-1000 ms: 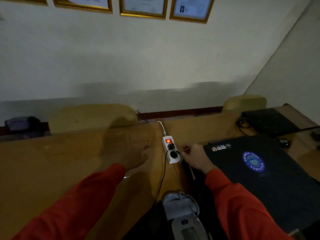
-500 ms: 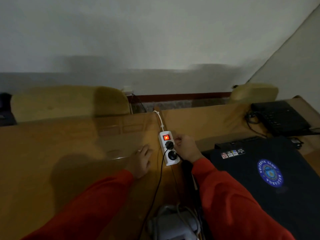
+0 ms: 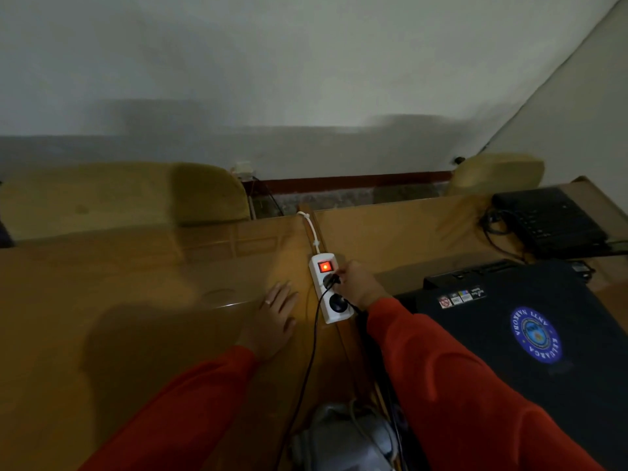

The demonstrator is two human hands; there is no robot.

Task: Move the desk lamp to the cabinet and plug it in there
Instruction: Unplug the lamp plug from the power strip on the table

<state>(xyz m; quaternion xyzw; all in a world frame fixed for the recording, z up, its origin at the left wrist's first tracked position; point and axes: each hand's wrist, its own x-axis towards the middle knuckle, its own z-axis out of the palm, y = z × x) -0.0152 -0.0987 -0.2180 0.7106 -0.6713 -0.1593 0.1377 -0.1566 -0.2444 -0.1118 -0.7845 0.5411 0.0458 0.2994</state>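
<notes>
A white power strip with a lit red switch lies on the wooden desk. Two black plugs sit in it. My right hand has its fingers pinched on the upper black plug, whose thin black cord runs down toward me. My left hand rests flat on the desk, just left of the strip, fingers spread. A grey-white object, possibly the lamp, shows at the bottom edge, partly cut off.
A dark bag with a round blue emblem fills the desk at the right. A black device with cables sits at the far right. Two olive chair backs stand behind the desk, against the wall.
My right hand has moved up along the strip from beside the lower plug and closed on the upper plug. My left hand has settled flat nearer the strip. The view tilted down.
</notes>
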